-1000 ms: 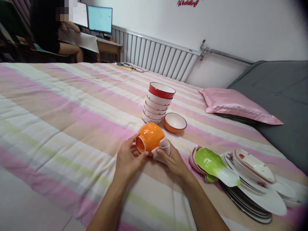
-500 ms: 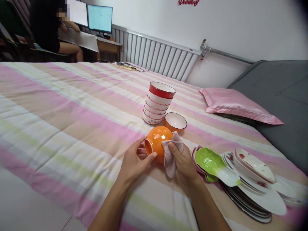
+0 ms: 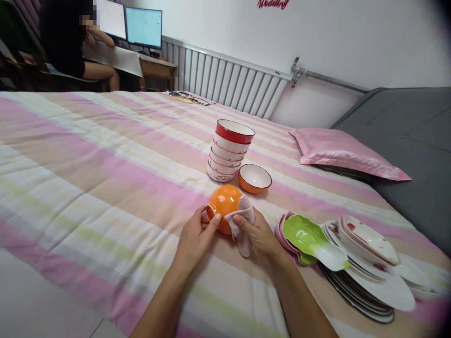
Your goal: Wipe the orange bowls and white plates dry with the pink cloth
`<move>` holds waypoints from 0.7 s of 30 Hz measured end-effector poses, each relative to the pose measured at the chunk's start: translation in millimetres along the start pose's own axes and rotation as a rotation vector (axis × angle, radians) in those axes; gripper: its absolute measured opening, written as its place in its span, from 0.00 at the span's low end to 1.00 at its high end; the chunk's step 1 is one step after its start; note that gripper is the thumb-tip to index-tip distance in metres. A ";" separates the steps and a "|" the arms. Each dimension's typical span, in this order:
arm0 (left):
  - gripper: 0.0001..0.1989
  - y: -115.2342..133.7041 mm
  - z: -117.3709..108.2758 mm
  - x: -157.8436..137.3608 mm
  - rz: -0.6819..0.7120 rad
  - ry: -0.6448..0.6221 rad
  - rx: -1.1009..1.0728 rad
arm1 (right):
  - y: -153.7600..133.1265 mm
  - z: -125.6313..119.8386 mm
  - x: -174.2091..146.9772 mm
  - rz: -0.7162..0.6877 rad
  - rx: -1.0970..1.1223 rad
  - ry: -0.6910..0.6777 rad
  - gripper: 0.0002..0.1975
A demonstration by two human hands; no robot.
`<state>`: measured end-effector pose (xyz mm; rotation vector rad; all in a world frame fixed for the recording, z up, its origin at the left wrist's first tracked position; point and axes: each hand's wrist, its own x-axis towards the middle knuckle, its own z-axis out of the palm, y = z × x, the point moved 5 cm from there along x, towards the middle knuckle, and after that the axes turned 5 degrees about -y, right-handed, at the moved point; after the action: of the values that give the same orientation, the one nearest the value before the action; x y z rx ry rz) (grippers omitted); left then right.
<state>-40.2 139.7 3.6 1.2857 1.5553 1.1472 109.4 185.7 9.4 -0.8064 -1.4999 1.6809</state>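
Observation:
An orange bowl (image 3: 224,201) is tipped on its side between my hands, its foot ring turned to the left. My left hand (image 3: 199,234) grips it at the foot, thumb on the near side. In my right hand (image 3: 259,232) is a pale pink cloth (image 3: 241,220), pressed over the bowl's right side and rim, which it hides. Just beyond, a second orange bowl (image 3: 255,178) with a white inside stands upright on the bed. Beside that bowl rises a stack of white and red bowls (image 3: 227,152).
To the right lie a green leaf-shaped dish (image 3: 305,233), stacked plates (image 3: 391,291) and an oval dish (image 3: 371,237). A pink pillow (image 3: 348,150) rests by the grey headboard (image 3: 398,117). Cables (image 3: 186,97) lie at the bed's far edge. A person (image 3: 65,42) sits at a desk with monitors.
My right hand and the cloth have shifted slightly left along the bowl, covering more of its near side. The bowl has moved a little left with both hands.

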 end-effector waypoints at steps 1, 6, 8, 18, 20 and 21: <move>0.28 -1.9 0.0 0.5 -0.007 -0.003 -0.014 | -0.3 0.1 0.1 -0.001 -0.019 -0.039 0.15; 0.29 -8.4 -0.2 2.6 -0.034 -0.001 -0.041 | -1.7 -4.4 -2.1 0.042 -0.068 -0.132 0.15; 0.30 -8.6 -0.1 2.9 -0.038 0.005 -0.048 | -0.8 -6.3 -3.4 0.092 -0.076 -0.166 0.15; 0.29 -9.9 1.1 5.1 -0.011 -0.025 -0.152 | 2.7 -6.6 -6.3 0.151 -0.067 -0.213 0.14; 0.26 -6.0 2.3 4.8 0.022 -0.057 -0.234 | -2.4 -4.2 -6.4 0.091 -0.140 -0.192 0.13; 0.25 -3.7 3.0 4.3 0.037 -0.072 -0.275 | -5.8 -2.6 -6.4 0.051 -0.204 -0.187 0.12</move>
<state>-39.1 144.1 -0.9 1.1618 1.2761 1.2746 115.7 181.9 14.7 -0.8173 -1.8165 1.6972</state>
